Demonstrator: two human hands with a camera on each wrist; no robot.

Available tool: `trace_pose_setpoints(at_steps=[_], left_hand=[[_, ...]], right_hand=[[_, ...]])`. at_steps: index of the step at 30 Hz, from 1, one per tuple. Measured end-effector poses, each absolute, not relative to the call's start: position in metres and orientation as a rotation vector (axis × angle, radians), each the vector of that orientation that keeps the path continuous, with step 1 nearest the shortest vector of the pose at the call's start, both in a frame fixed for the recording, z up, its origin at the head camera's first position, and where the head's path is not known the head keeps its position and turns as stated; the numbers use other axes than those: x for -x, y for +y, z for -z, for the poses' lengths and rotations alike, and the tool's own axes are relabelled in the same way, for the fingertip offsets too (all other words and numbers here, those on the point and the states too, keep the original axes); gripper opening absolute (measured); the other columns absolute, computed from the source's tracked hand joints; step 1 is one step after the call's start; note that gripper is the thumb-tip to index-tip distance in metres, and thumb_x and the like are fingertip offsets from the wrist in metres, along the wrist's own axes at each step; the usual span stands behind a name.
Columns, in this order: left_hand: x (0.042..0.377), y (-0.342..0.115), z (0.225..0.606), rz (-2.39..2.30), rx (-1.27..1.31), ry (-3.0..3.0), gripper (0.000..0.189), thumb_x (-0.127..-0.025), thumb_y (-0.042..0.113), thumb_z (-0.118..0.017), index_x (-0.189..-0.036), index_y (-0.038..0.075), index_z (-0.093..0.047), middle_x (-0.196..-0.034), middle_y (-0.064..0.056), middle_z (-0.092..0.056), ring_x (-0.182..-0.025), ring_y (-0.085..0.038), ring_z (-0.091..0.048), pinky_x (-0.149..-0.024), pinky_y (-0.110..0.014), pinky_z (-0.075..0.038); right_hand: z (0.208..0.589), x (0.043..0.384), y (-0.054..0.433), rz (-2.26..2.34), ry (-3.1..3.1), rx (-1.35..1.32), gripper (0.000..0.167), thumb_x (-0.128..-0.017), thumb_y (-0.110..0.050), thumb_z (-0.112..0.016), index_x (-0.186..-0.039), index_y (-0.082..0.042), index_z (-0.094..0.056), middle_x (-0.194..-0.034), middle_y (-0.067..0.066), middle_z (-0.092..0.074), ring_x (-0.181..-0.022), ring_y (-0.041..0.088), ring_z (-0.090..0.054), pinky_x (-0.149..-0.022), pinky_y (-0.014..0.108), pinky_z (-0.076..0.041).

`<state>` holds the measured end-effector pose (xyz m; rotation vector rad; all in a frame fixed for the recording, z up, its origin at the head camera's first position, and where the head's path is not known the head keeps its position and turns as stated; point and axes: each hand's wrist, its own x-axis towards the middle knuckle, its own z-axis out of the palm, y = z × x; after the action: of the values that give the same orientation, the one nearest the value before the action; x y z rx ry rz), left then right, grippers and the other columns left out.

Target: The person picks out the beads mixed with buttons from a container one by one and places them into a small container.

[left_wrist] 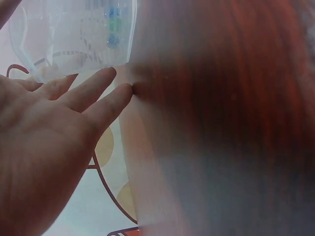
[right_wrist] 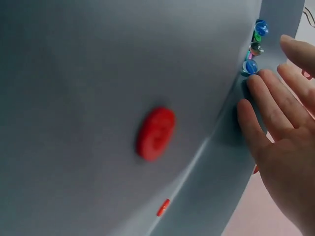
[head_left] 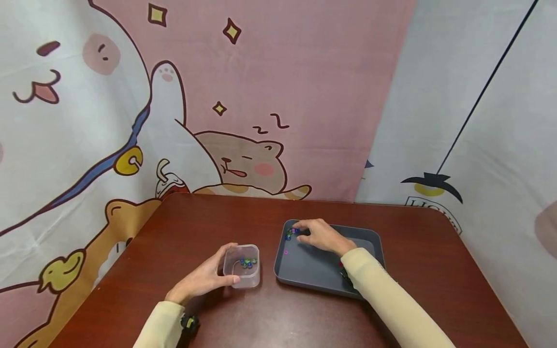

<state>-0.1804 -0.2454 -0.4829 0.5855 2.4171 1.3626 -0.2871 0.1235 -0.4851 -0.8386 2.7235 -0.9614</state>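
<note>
My left hand (head_left: 204, 275) grips a small clear plastic box (head_left: 249, 280), thumb at its near wall and fingers at the far side. Several blue and green glass marbles (head_left: 248, 263) lie on the box's floor. In the left wrist view the marbles (left_wrist: 114, 24) show through the wall. My right hand (head_left: 324, 235) reaches into the far left corner of a grey tray (head_left: 304, 270), thumb and fingers apart. Right at its fingertips, several marbles (right_wrist: 251, 66), blue and green among them, sit along the tray's edge.
A small pink piece (head_left: 285, 252) lies near the tray's left side. A red round disc (right_wrist: 156, 133) and a smaller red piece (right_wrist: 163, 207) are in the tray too. The brown wooden table (head_left: 217, 217) ends at a cartoon-printed cloth (head_left: 330, 96) behind.
</note>
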Motion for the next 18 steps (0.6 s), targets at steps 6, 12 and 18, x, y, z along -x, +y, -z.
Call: trace_pose_setpoints(at_steps=[6,12,18], left_hand=[[0.1811,-0.2446,0.4816,-1.368,-0.575,2.408,0.084,-0.092,0.027,-0.081,-0.156,0.015,-0.029,-0.141,-0.017,-0.053,-0.122,-0.031,-0.056,-0.101,-0.052,-0.044],[0.181,-0.2446,0.4821,-1.368,-0.565,2.398,0.084,-0.092,0.028,-0.081,-0.156,0.016,-0.029,-0.141,-0.017,-0.053,-0.123,-0.032,-0.055,-0.102,-0.052,-0.044],[0.1807,-0.2446,0.4813,-1.365,-0.561,2.398,0.085,-0.092,0.03,-0.081,-0.157,0.017,-0.027,-0.142,-0.016,-0.052,-0.123,-0.032,-0.056,-0.101,-0.048,-0.045]], right_hand=[[0.4894,0.287,0.1233,0.954,2.737,0.817,0.041,-0.096,-0.015,-0.076,-0.136,-0.009,-0.068,-0.13,0.008,-0.07,-0.122,0.026,-0.064,-0.103,0.048,-0.049],[0.4936,0.2903,0.1222,0.905,2.771,0.858,0.04,-0.094,-0.014,-0.077,-0.134,-0.009,-0.069,-0.128,0.008,-0.07,-0.119,0.025,-0.066,-0.101,0.047,-0.05],[0.4946,0.2903,0.1226,0.834,2.777,0.906,0.04,-0.095,-0.013,-0.077,-0.134,-0.01,-0.07,-0.134,0.009,-0.067,-0.126,0.027,-0.061,-0.105,0.047,-0.047]])
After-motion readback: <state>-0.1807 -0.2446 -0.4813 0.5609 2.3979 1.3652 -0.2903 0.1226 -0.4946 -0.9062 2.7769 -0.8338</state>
